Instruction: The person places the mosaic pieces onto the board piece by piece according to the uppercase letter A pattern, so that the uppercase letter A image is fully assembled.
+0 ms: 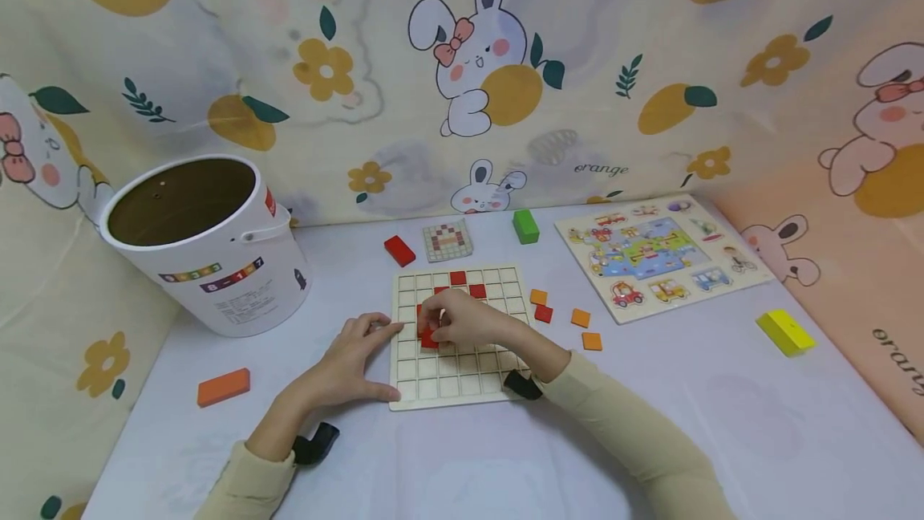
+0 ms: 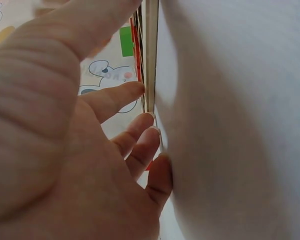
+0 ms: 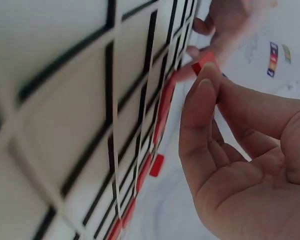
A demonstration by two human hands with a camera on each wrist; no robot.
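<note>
A wooden grid board (image 1: 419, 387) lies on the white table, with several red square tiles (image 1: 458, 278) set in its cells. Over the left part of the board, my right hand (image 1: 465, 319) pinches a red tile (image 3: 205, 61) between thumb and index finger. My left hand (image 1: 342, 367) rests at the board's left edge, thumb near the front corner and fingers spread. In the left wrist view its fingertips (image 2: 149, 120) meet the board's side. Right of the board lie a loose red tile (image 1: 544, 314) and several orange tiles (image 1: 581, 318).
Behind the board lie a small pattern card (image 1: 446, 240), a red block (image 1: 399, 250) and a green block (image 1: 526, 226). A white bucket (image 1: 253, 295) and orange block (image 1: 224, 387) stand left. On the right are a picture puzzle board (image 1: 635, 307) and yellow block (image 1: 785, 332).
</note>
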